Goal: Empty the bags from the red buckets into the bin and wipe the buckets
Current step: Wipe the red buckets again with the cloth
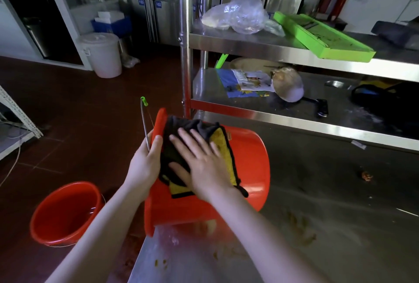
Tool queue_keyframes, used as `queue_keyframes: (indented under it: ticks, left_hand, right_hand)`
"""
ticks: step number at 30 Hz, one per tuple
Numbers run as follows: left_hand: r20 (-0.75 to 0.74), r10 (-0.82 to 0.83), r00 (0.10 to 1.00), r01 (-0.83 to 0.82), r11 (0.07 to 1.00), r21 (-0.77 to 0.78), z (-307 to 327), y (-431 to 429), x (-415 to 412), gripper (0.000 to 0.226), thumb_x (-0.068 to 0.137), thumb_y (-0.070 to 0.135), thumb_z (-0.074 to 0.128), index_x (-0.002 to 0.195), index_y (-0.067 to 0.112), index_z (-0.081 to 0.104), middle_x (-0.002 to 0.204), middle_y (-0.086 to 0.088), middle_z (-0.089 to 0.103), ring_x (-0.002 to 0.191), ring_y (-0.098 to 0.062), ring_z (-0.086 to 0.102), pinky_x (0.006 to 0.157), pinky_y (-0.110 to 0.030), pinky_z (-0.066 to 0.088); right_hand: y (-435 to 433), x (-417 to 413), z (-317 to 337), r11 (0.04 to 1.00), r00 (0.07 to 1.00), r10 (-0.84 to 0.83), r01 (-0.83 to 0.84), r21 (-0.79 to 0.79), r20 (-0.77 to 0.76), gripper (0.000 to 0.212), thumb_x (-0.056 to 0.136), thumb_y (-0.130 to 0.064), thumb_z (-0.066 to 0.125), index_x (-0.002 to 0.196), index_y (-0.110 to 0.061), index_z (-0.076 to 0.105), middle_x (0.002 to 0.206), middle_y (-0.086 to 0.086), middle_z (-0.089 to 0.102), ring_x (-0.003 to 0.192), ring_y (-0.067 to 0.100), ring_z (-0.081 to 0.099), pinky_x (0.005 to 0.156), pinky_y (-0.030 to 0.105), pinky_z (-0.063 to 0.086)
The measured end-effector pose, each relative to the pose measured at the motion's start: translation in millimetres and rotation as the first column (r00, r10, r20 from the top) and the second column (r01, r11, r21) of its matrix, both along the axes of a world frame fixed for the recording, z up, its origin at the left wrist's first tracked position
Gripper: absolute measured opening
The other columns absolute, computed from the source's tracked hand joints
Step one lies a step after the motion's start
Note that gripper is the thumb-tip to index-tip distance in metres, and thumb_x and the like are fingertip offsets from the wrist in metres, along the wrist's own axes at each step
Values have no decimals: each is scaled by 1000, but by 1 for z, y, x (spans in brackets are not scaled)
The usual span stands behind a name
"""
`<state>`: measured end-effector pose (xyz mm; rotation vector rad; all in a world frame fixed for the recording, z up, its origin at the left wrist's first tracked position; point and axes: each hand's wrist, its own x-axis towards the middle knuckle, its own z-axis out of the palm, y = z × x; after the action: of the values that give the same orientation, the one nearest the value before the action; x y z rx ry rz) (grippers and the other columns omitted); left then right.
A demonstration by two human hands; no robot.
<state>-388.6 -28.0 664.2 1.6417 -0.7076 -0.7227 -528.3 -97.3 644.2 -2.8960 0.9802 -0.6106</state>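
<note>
A red bucket [249, 164] lies on its side at the left edge of a steel table [328, 203], held by two bare hands.

The bucket's open mouth faces left, its rim reaching past the table's left edge. The left hand [145, 160] grips the rim, thumb curled over the outside, and the wire handle [145, 124] stands up beside the thumb. The right hand [199, 164] lies flat with fingers straight and spread, pressing a black and yellow cloth [221, 146] onto the bucket's upturned side. A second red bucket [65, 212] stands upright on the dark floor, just left of the table's near left corner. Brown crumbs [301, 226] dot the table near the bucket.
</note>
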Motion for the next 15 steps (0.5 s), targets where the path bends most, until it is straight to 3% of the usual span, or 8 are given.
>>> queue_keyframes:
  ticks: [4,7,9,12,15]
  left_hand:
    - [-30,86,996,-83,992,92,6,-5,19,47,97,55,40,136,31,51,93,-2,69,78,-20,67,79,-45,58]
    - [-45,134,990,-127,983,136,6,-11,26,43,98,53,39,133,32,52,91,-1,69,73,-17,67,58,-31,54]
    - [-30,170,985,-164,976,143,5,-16,28,44,97,53,40,133,31,54,87,2,67,70,-14,65,55,-28,50]
    - [-56,210,976,-199,966,167,6,-27,32,48,95,56,43,132,29,56,82,3,65,67,-14,63,56,-27,49]
    - [-96,256,962,-234,952,196,10,-40,36,50,91,57,49,126,23,61,79,3,64,65,-15,60,63,-30,52]
  right_hand:
    - [-43,-58,-13,962,964,-263,265,62,-43,64,94,-66,14,151,-38,21,160,-12,18,147,12,17,114,42,22]
    - [-76,-94,-20,856,894,-448,424,295,14,65,92,-66,15,150,-36,24,159,-10,20,145,16,22,115,41,25]
    - [-85,-93,-21,810,866,-498,450,377,37,61,96,-59,21,151,-32,22,160,-7,21,146,17,20,116,42,21]
    - [-70,-63,-13,881,902,-432,418,220,18,57,99,-53,22,152,-31,24,160,-11,19,147,13,13,116,43,18]
    - [-26,-20,-3,978,981,-190,186,92,41,57,98,-53,26,150,-30,28,157,-11,26,147,14,18,114,44,19]
